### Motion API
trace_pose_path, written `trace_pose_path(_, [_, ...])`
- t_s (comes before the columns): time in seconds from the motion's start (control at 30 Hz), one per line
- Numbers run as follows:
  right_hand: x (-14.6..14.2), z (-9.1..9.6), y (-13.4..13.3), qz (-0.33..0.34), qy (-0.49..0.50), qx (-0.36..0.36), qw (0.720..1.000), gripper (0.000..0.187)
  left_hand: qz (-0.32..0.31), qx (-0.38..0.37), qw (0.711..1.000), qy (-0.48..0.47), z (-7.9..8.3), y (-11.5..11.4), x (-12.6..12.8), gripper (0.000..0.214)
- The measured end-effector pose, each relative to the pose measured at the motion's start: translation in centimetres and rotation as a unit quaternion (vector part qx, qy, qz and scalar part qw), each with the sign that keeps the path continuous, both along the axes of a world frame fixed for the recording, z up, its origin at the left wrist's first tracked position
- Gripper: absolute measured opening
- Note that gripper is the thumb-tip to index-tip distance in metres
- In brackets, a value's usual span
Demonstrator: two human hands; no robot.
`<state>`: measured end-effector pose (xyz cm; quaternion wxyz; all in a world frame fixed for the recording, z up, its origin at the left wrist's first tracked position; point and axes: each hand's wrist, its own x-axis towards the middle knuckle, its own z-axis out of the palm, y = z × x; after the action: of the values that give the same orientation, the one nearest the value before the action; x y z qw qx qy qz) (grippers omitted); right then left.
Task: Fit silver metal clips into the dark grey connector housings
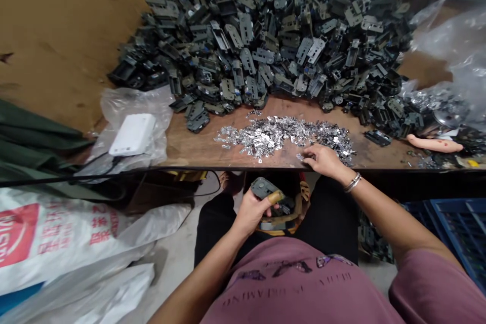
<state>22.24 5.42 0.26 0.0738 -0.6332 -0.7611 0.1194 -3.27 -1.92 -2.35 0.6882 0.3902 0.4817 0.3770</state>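
head-worn, forward-down, over left hand point(252, 211), right hand point(322, 158)

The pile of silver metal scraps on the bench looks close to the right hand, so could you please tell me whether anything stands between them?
Nothing visible does: the right hand rests at the near edge of the pile of silver metal scraps, with only the bare wooden bench beneath it.

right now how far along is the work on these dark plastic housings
It looks early. Done: a heap of shiny metal scraps lies on the wooden workbench, seemingly from earlier parts. In hand: the left hand grips a gray plastic housing, while the right hand rests at the scrap heap's edge. Left: a far larger heap of dark plastic housings fills the bench behind.
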Motion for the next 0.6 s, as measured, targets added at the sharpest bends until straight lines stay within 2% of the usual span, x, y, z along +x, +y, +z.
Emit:
trace_pose_path(0.23, [-2.8, -0.6, 0.5, 0.003, -0.129, -0.001, 0.992, 0.029, -0.021, 0.005, 1.0, -0.011, 0.1, -0.1, 0.9, 0.039])
trace_pose_path(0.43, [-0.7, -0.4, 0.5, 0.047, -0.149, -0.046, 0.987, 0.026, -0.003, 0.026, 1.0, 0.005, 0.2, 0.2, 0.9, 0.038])
trace_pose_path(0.5, [-0.1, -0.1, 0.0, 0.044, -0.12, -0.036, 0.991, 0.024, 0.009, 0.056, 0.998, 0.007, 0.2, 0.4, 1.1, 0.037])
trace_pose_path(0.6, [-0.5, 0.8, -1.5, 0.065, 0.044, 0.019, 0.997, 0.019, 0.033, 0.113, 0.993, 0.017, 0.2, 0.8, 1.5, 0.039])
